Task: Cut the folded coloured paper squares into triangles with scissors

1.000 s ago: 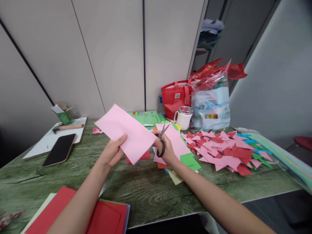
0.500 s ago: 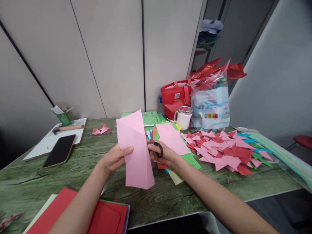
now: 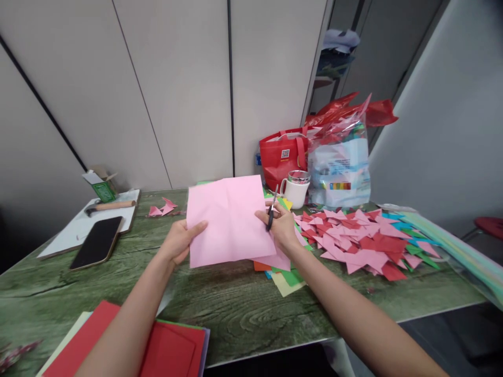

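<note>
A sheet of pink paper (image 3: pixel 228 222) with a crease down its middle is spread between my two hands above the table. My left hand (image 3: pixel 181 242) pinches its left edge, thumb on the front. At the right edge, my right hand (image 3: pixel 281 225) grips the paper with the thumb and also holds black-handled scissors (image 3: pixel 271 213), blades pointing up. Another piece of pink paper (image 3: pixel 281 260) shows below the sheet's lower right corner. Coloured papers (image 3: pixel 288 285) lie under it, partly hidden.
Pink and red paper cut-outs (image 3: pixel 353 241) are heaped at the right. Behind stand a white mug (image 3: pixel 295 192), a red bag (image 3: pixel 277 159) and a clear plastic bag (image 3: pixel 340 173). A phone (image 3: pixel 97 243) and a hammer (image 3: pixel 112 207) lie left. Red paper (image 3: pixel 168 348) is near the front edge.
The folded pink paper has been opened out into a flat, wider sheet. My right hand has moved right and up with the scissors, now holding the sheet's right edge.
</note>
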The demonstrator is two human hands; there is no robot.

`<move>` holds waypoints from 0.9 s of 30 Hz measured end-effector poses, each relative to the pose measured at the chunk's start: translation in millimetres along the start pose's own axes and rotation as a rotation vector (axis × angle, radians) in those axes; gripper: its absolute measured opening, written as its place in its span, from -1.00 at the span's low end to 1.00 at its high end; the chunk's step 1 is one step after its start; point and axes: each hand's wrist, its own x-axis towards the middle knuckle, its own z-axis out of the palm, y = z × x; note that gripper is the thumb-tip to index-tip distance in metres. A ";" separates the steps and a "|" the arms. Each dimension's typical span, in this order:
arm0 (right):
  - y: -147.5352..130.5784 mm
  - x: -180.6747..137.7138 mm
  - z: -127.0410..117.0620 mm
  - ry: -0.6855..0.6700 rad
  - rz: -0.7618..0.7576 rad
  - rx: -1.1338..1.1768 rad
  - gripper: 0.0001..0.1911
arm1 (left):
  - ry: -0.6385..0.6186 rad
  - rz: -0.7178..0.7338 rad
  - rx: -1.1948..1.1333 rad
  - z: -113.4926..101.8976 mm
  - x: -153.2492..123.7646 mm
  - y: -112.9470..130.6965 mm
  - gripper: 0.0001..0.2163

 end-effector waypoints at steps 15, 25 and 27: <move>-3.2 5.3 -6.0 -0.039 -0.032 0.009 -0.63 | 0.072 0.010 0.013 -0.9 -1.4 5.1 -0.75; -4.3 2.6 -6.6 -0.100 -0.007 -0.064 -0.59 | -0.013 0.051 0.041 0.4 -5.6 9.8 -0.72; -3.9 3.5 -6.8 -0.079 -0.011 -0.055 -0.58 | -0.051 0.045 0.107 0.1 -5.9 8.4 -0.72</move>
